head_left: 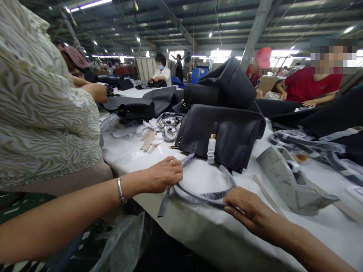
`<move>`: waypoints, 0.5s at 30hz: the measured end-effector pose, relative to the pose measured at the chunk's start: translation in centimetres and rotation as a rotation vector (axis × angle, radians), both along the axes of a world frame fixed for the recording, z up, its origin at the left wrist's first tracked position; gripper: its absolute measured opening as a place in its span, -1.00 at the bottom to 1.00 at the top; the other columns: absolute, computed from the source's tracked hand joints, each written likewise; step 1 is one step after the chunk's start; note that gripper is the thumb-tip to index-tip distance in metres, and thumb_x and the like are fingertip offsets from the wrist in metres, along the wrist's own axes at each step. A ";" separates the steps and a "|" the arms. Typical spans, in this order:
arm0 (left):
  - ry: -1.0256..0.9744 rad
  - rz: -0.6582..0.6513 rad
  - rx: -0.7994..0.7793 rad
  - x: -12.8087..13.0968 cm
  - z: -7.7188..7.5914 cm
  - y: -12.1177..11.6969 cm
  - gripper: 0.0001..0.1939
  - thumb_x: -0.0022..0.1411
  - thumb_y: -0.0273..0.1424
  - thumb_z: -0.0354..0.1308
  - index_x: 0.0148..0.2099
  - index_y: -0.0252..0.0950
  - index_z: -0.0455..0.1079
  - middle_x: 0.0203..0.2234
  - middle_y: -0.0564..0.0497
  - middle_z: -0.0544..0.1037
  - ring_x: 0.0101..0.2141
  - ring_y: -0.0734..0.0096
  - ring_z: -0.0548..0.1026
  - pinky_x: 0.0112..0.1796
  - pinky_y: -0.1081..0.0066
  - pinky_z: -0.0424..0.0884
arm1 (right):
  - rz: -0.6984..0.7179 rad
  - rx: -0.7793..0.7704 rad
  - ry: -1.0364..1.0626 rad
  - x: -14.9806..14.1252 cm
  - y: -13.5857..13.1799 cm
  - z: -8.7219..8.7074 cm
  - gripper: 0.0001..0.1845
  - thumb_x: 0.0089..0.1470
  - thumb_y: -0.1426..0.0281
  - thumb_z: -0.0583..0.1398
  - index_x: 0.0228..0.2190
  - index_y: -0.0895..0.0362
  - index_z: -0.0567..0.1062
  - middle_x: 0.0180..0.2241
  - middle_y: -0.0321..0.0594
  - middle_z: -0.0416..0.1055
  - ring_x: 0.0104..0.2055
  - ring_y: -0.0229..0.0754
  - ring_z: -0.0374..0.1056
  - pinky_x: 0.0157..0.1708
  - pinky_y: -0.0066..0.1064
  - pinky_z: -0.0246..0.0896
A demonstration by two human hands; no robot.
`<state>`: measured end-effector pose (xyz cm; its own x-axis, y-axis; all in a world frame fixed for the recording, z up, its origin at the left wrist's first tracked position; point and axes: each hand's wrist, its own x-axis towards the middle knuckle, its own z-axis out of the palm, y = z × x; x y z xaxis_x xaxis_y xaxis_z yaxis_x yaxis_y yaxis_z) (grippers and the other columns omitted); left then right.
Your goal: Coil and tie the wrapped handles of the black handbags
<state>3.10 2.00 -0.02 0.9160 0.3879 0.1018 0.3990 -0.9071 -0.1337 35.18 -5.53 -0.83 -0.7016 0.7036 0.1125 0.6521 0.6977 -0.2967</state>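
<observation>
A silver bangle [120, 190] marks the left hand [161, 175], its fingers [172, 165] curled snugly over a plastic-wrapped bag strap [200, 197], a low hold that keeps the loop flat and untwisted. Just beyond those fingers, a black leather handbag [221, 138] sits on the white worktop [283, 238]. To their right, the right hand [249, 209] lies spread at the strap's far curve, whether gripping or not unclear. A grey card template [292, 181] rests beyond it.

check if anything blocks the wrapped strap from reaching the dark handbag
Nothing visible does: the plastic-wrapped strap, under the left hand and right hand, runs up to the dark grey handbag.
</observation>
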 end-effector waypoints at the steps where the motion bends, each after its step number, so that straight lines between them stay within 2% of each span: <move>1: 0.014 0.000 0.004 -0.2 0.5 0.7 -0.92 0.17 -0.53 0.07 -0.31 -0.26 0.31 -0.28 -0.06 0.50 -0.12 0.20 0.36 -0.04 0.23 0.20 | -0.006 0.015 0.032 0.3 0.0 -0.1 -0.77 0.27 0.29 0.01 -0.25 0.07 0.43 -0.28 -0.17 0.45 -0.20 -0.13 0.36 -0.17 -0.29 0.26; 4: 0.053 -0.016 0.023 -0.3 1.7 3.1 -0.89 0.15 -0.55 0.05 -0.28 -0.25 0.33 -0.28 -0.08 0.50 -0.17 0.22 0.36 -0.10 0.25 0.23 | -0.031 0.048 0.070 0.9 0.0 -0.1 -0.80 0.25 0.28 0.04 -0.20 0.02 0.43 -0.22 -0.18 0.47 -0.14 -0.13 0.38 -0.14 -0.31 0.29; 7: 0.060 -0.001 0.063 -0.1 1.6 6.3 -0.86 0.17 -0.53 0.03 -0.25 -0.24 0.36 -0.23 -0.08 0.50 -0.13 0.19 0.35 -0.07 0.23 0.21 | -0.036 0.010 0.010 0.9 0.0 -0.2 -0.80 0.25 0.29 0.04 -0.23 0.04 0.44 -0.25 -0.19 0.47 -0.19 -0.14 0.38 -0.18 -0.31 0.29; 9: 0.058 0.031 0.069 0.3 0.7 8.7 -0.81 0.22 -0.51 0.00 -0.17 -0.22 0.38 -0.15 -0.08 0.50 -0.07 0.18 0.34 -0.05 0.23 0.21 | -0.035 -0.044 -0.063 0.4 0.1 -0.4 -0.79 0.25 0.33 0.02 -0.31 0.08 0.44 -0.31 -0.20 0.46 -0.25 -0.16 0.36 -0.22 -0.30 0.27; 12: 0.069 0.105 0.035 1.0 -1.8 11.5 -0.63 0.25 -0.56 -0.07 0.04 -0.17 0.34 0.02 -0.07 0.44 0.04 0.17 0.30 -0.03 0.23 0.23 | 0.005 -0.114 -0.153 -0.4 0.1 -1.0 -0.75 0.24 0.44 0.00 -0.43 0.12 0.40 -0.40 -0.23 0.42 -0.30 -0.20 0.32 -0.21 -0.29 0.22; 15: 0.090 0.177 -0.038 1.4 -3.7 12.4 -0.44 0.19 -0.65 -0.09 0.19 -0.12 0.23 0.14 -0.04 0.34 0.16 0.10 0.20 0.03 0.16 0.23 | 0.028 -0.118 -0.199 -0.6 -0.1 -1.3 -0.73 0.22 0.50 -0.01 -0.46 0.13 0.40 -0.41 -0.24 0.41 -0.31 -0.21 0.30 -0.19 -0.27 0.19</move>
